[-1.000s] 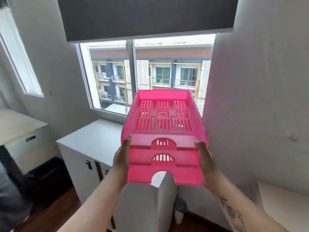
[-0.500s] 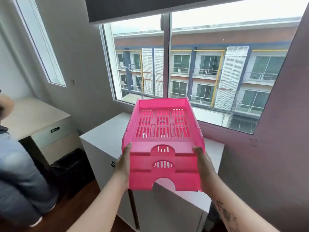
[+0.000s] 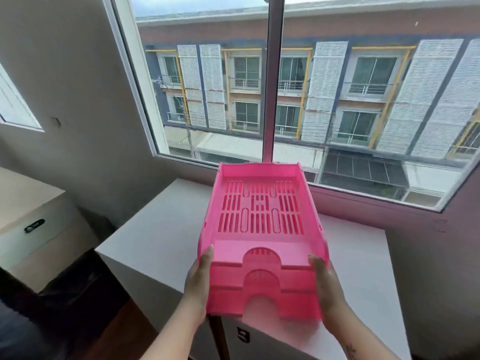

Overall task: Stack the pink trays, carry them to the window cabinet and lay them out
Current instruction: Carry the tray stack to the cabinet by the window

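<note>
The person is holding a nested stack of slotted pink plastic trays (image 3: pixel 262 224) out in front, and both hands are sharing the load. The left hand (image 3: pixel 198 287) is wrapping the near left corner of the stack, thumb lying up along the side wall; the right hand (image 3: pixel 326 287) is clamping the near right corner the same way, fingers hidden underneath. Three stepped front lips with arched cut-outs are showing, so I am reading it as three trays, one inside another, and the top one is holding nothing at all.

The stack is hovering above the white window cabinet (image 3: pixel 161 245), over its top surface, tilting so the far end sits higher than the near end. Whether the near edge is brushing the cabinet top, I cannot tell. The long axis is running straight away from the person, toward the big window (image 3: pixel 285 94) behind the cabinet, with the hands equally near at the short front end.

So the carry is looking about finished. What the coming move turns on: the bare cabinet top is lying directly beneath the stack, stretching out to either side, so the stack is only needing to go down before the trays get separated.
</note>
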